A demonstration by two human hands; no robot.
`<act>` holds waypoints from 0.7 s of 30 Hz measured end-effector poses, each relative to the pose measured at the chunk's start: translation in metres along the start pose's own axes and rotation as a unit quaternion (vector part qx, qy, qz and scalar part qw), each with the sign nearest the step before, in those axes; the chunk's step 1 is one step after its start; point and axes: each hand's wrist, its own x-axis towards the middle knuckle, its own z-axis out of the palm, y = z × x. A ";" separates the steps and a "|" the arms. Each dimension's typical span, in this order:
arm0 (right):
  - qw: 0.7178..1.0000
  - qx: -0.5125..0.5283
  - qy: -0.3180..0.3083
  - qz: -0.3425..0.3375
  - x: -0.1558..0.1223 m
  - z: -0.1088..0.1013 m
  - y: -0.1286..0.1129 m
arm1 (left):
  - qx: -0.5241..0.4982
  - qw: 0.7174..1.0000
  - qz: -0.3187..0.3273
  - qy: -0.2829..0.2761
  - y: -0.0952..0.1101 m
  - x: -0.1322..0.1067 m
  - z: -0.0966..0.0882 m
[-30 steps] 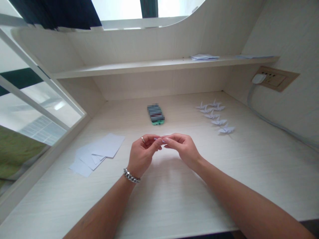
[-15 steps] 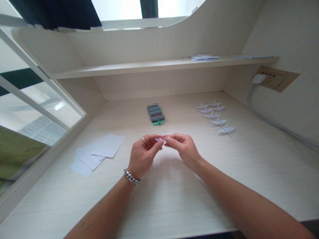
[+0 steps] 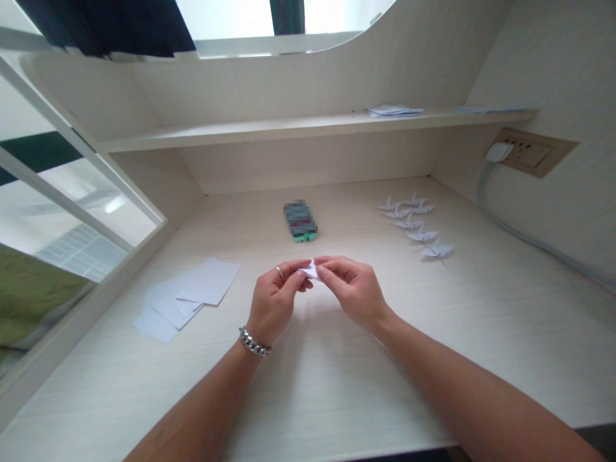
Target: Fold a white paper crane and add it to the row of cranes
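The grip of our left hand (image 3: pixel 272 298) is pinched, thumb against fingers, on one side of a small folded white paper (image 3: pixel 309 270), and the grip of our right hand (image 3: pixel 359 289) is clamped on its other side. We hold this paper between the two sets of fingertips, raised above the pale surface (image 3: pixel 312 398), near the middle of our view; its exact folds are too small and too covered for us to make out. We wear a ring (image 3: pixel 279 272) on the left hand and a chain bracelet (image 3: pixel 255 342) at that wrist. Left of our hands, loose white sheets (image 3: pixel 212 282) lie overlapping on the surface. Beyond our fingers sits a dark, pixelated object (image 3: pixel 301 219) with a green near end. Off to the right we see a group of white paper cranes (image 3: pixel 423 236) set close together in a slanting line. Behind, a shelf (image 3: pixel 250 133) carries a stack of papers (image 3: pixel 395 111), and a white plug (image 3: pixel 499 152) sits in the wall socket (image 3: pixel 541 155), its cable (image 3: pixel 524 237) running down along the right side.
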 end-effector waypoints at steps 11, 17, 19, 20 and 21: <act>0.987 0.121 0.051 0.089 0.010 -0.004 0.007 | 0.019 1.000 0.008 0.019 -0.001 0.001 -0.001; 0.978 0.126 0.039 0.161 0.014 -0.008 0.006 | 0.014 1.000 0.016 -0.001 -0.003 0.002 -0.003; 0.978 0.122 0.037 0.167 0.015 -0.008 0.005 | 0.016 1.000 0.017 -0.003 -0.003 0.002 -0.002; 0.977 0.121 0.036 0.170 0.015 -0.009 0.005 | 0.018 1.000 0.019 -0.002 -0.003 0.002 -0.002; 0.977 0.121 0.035 0.172 0.015 -0.009 0.005 | 0.020 1.000 0.021 0.000 -0.003 0.001 -0.002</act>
